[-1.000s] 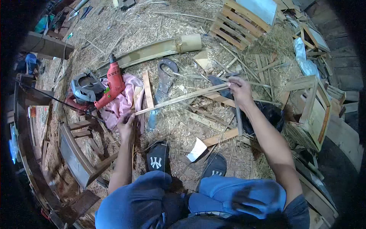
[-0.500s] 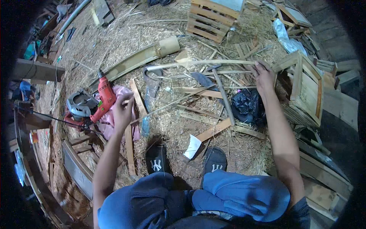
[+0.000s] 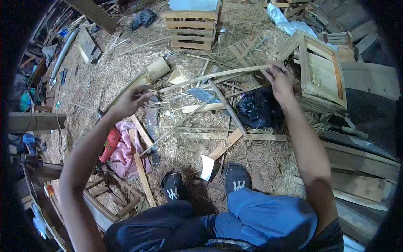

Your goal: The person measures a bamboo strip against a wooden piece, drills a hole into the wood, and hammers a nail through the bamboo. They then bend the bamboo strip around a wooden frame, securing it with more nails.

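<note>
A long thin bamboo strip (image 3: 210,77) bows slightly upward between my hands. Thumb and fingers of my right hand (image 3: 280,80) pinch its right end, beside the wooden crate frame. At the other end, my left hand (image 3: 133,100) has its thumb and fingers closed loosely around the strip's tip. Beneath the strip lies a hammer (image 3: 228,107), its long handle slanting toward my feet. Left of the hammer rest a bluish flat piece (image 3: 203,95) and several thin slats. A split bamboo length (image 3: 126,90) lies partly behind my left hand.
A red power drill (image 3: 111,145) lies on pink cloth (image 3: 126,153) at left, partly behind my forearm. A black plastic bag (image 3: 254,109) sits near the wooden crate frame (image 3: 323,69). A slatted wooden piece (image 3: 191,31) stands at the back. Wood shavings cover the floor.
My left hand has moved up from beside the drill to the strip's left end and closed on it. My right hand keeps its hold. The view has shifted.
</note>
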{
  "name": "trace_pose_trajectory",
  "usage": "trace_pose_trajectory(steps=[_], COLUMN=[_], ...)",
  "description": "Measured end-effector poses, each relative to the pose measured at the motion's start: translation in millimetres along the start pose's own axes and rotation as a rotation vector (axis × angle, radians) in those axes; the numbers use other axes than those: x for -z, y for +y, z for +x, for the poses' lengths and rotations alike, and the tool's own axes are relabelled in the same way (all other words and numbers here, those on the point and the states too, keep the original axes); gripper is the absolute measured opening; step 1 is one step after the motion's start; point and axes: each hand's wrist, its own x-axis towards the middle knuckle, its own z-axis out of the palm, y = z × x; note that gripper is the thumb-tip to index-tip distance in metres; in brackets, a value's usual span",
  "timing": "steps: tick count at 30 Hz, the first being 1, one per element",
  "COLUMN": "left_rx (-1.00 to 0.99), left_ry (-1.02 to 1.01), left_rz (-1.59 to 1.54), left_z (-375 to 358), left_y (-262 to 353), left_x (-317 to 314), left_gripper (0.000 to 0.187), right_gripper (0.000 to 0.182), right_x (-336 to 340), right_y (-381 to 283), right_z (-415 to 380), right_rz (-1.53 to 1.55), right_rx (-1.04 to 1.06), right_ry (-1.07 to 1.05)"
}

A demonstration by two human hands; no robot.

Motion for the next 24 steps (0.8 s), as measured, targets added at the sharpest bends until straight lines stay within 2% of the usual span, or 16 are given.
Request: trace_pose_trajectory(steps=[1, 3, 4, 5, 9, 11, 15, 17, 21, 23, 24], left_rx=[0.001, -0.069, -0.145, -0.142, -0.103, -0.252, -0.139, -0.188, -0.116, -0.211, -0.147], left_ry=[-0.011, 0.136, 0.181, 0.184, 0.253, 0.157, 0.176, 0.293, 0.262, 0.306, 0.260], left_rz=[-0.004, -0.213, -0.195, -0.208, 0.168, 0.223, 0.178, 0.264, 0.312, 0.244, 0.219], left_z=[7.1, 28.5, 37.7, 44.0, 56.6, 63.7, 66.6, 71.8, 80.1, 86.3, 84.6], left_y=[-6.3, -34.5, -48.0, -61.6, -94.0, -108.8, -107.4, -118.0, -122.6, -129.0, -121.6], left_x=[-6.7, -27.1, -36.0, -41.3, -50.4, -47.5, -52.9, -56.4, -63.8, -70.5, -70.5], left_gripper=[0.044, 0.043, 0.043, 0.043, 0.040, 0.034, 0.031, 0.030, 0.028, 0.027, 0.023], right_gripper=[0.019, 0.019, 0.018, 0.018, 0.017, 0.017, 0.016, 0.018, 0.019, 0.020, 0.020], right_x=[2.0, 2.1, 6.0, 9.8, 11.2, 10.6, 9.1, 8.5, 8.0, 25.5, 26.6], right_y=[-1.2, -3.9, -0.1, 3.8, 19.6, 30.6, 43.2, 49.3, 66.8, 88.6, 89.6], right_z=[-1.1, -0.5, 4.9, 8.3, 24.7, 30.1, 38.4, 46.9, 64.9, 81.5, 80.4], right_rz=[-0.006, 0.018, -0.019, -0.031, -0.001, -0.013, -0.024, -0.178, -0.422, -0.893, -1.022], right_rx=[-0.004, -0.010, -0.001, -0.003, -0.046, -0.061, -0.097, -0.161, -0.178, 0.157, 0.330], right_ry=[0.010, 0.032, 0.041, 0.037, -0.005, 0.004, -0.020, -0.063, -0.058, -0.256, -0.325])
